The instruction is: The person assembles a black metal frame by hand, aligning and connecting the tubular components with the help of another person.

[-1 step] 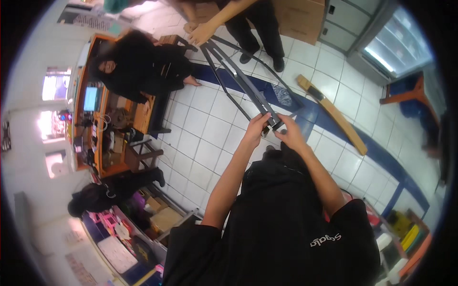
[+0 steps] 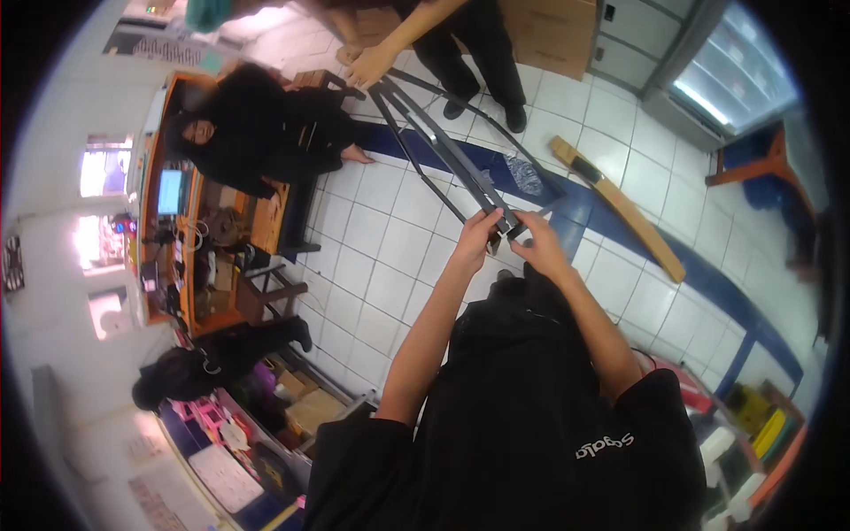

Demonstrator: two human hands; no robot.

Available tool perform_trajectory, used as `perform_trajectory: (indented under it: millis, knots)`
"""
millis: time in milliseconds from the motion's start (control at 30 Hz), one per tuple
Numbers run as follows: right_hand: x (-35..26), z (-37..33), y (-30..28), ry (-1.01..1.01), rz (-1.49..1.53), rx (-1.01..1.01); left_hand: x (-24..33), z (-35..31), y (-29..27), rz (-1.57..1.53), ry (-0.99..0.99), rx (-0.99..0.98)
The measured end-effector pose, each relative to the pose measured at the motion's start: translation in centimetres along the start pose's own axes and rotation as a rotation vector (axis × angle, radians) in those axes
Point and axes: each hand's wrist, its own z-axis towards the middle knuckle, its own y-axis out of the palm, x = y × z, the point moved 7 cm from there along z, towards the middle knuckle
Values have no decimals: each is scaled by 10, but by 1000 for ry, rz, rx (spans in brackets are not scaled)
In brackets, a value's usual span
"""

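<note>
A black frame of long, slim metal bars (image 2: 449, 157) stretches from my hands to a co-worker at the far side. Its bars lie close together along the middle, with thinner ones spreading out on both sides. My left hand (image 2: 478, 239) is closed around the near end, thumb on top. On the other side of that same end, my right hand (image 2: 543, 248) grips with thumb and fingers. A small light fitting shows between them. The co-worker's hands (image 2: 370, 67) are at the frame's far end. What my lower fingers touch is hidden.
A long narrow cardboard box (image 2: 622, 211) lies on the tiled floor to the right. Crumpled clear plastic (image 2: 523, 175) is beside the frame. A seated person (image 2: 266, 124) is at the left near a desk and a wooden stool (image 2: 270, 288). A glass-door fridge (image 2: 739, 71) stands far right.
</note>
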Motion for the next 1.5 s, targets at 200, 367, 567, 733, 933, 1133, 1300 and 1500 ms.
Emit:
perform_trajectory:
  millis: [200, 367, 567, 733, 933, 1133, 1300, 1500]
  knots:
    - [-3, -2, -10, 0, 56, 45, -2, 7, 2, -51, 3, -68]
    - [-7, -12, -16, -33, 8, 185, -7, 8, 2, -33, 22, -107]
    - [-4, -37, -4, 70, 64, 400, -13, 7, -5, -6, 19, -113]
    - [-5, -45, 4, 37, 194, 440, -15, 4, -7, 3, 27, -131]
    - [-5, -49, 7, 68, 174, 504, -14, 7, -6, -2, 15, -132]
    - [-4, -53, 11, 30, 189, 569, -14, 9, -6, 50, 32, -148]
    - [-5, -56, 16, 107, 207, 656, -12, 7, -6, 69, 28, -162]
    - [8, -61, 29, 184, 377, 783, -9, 7, -2, 65, -36, -182]
